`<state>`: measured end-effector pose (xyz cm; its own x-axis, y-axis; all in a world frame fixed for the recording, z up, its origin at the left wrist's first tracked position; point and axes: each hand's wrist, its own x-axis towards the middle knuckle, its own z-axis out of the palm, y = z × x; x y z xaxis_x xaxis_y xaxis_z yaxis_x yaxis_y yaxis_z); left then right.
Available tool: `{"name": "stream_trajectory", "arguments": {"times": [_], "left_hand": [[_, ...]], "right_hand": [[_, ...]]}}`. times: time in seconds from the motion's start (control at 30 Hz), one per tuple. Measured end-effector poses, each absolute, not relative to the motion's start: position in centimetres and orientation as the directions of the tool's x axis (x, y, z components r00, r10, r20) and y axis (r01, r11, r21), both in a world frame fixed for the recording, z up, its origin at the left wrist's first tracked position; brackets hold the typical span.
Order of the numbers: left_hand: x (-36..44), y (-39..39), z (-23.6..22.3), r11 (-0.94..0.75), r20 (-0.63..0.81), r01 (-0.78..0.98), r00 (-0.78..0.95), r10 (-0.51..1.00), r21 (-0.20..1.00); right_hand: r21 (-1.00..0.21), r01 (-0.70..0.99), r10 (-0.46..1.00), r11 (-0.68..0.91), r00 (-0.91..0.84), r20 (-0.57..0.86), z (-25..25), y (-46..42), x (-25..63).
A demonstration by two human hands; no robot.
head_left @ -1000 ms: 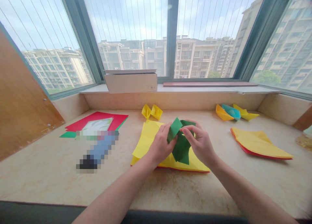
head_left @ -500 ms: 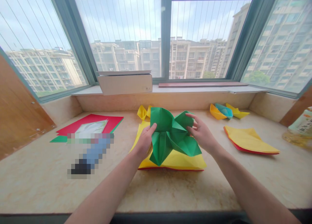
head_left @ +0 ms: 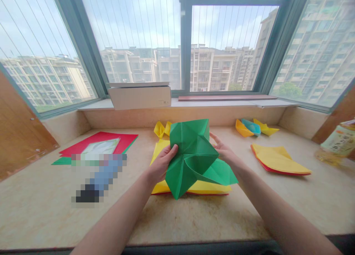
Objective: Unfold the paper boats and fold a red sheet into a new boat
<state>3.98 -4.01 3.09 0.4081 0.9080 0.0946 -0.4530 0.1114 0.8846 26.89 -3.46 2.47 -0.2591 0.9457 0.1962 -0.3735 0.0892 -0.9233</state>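
Note:
A creased sheet of green paper (head_left: 194, 147) is held up in front of me, its folds standing out unevenly and one flap pointing right. My left hand (head_left: 161, 162) pinches its left edge, thumb on the front and fingers behind. At the right side, my right hand (head_left: 224, 151) is partly behind the paper; its visible fingers are bent against the back, and the fingertips are partly hidden. Below the green paper lies a stack of yellow paper (head_left: 210, 187) with red sheets under it, much of it covered.
Yellow folded pieces (head_left: 159, 129) stand behind the stack. Folded paper boats (head_left: 251, 127) sit at the back right, near a yellow and red paper pile (head_left: 280, 159) and a bottle (head_left: 340, 144). Red sheets (head_left: 97, 140) lie left, beside a blurred item (head_left: 102, 177). A white box (head_left: 140, 96) rests on the sill.
The green paper has turned and its folds have shifted: the upper right flap has risen and the lower right one stretches further right. My right hand has moved partly behind it.

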Motion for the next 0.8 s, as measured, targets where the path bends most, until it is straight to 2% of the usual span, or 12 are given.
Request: {"name": "stream_trajectory", "arguments": {"times": [0.13, 0.23, 0.43, 0.63, 0.8], "left_hand": [[4.5, -4.1, 2.3, 0.145, 0.05, -0.364, 0.476, 0.878, 0.92], [4.6, -3.6, 2.2, 0.074, 0.069, -0.317, 0.417, 0.906, 0.945], [3.9, -2.3, 2.5, -0.054, 0.108, -0.291, 0.173, 0.979, 0.955], [3.9, -2.1, 2.6, -0.065, 0.11, -0.263, 0.162, 0.981, 0.963], [3.5, -2.2, 3.3, -0.05, 0.108, -0.342, 0.151, 0.983, 0.938]], "right_hand": [[-0.924, -0.372, 0.892, -0.083, -0.441, 0.098, 2.0, -4.3, 25.2], [-0.903, -0.405, 0.885, -0.146, -0.46, 0.064, 2.2, -4.6, 25.1], [-0.855, -0.518, 0.946, -0.039, -0.295, 0.135, 3.2, -4.5, 25.8], [-0.838, -0.546, 0.956, 0.018, -0.236, 0.174, 3.8, -4.9, 25.5], [-0.794, -0.6, 0.971, 0.098, -0.116, 0.208, 4.2, -5.0, 25.6]]}}
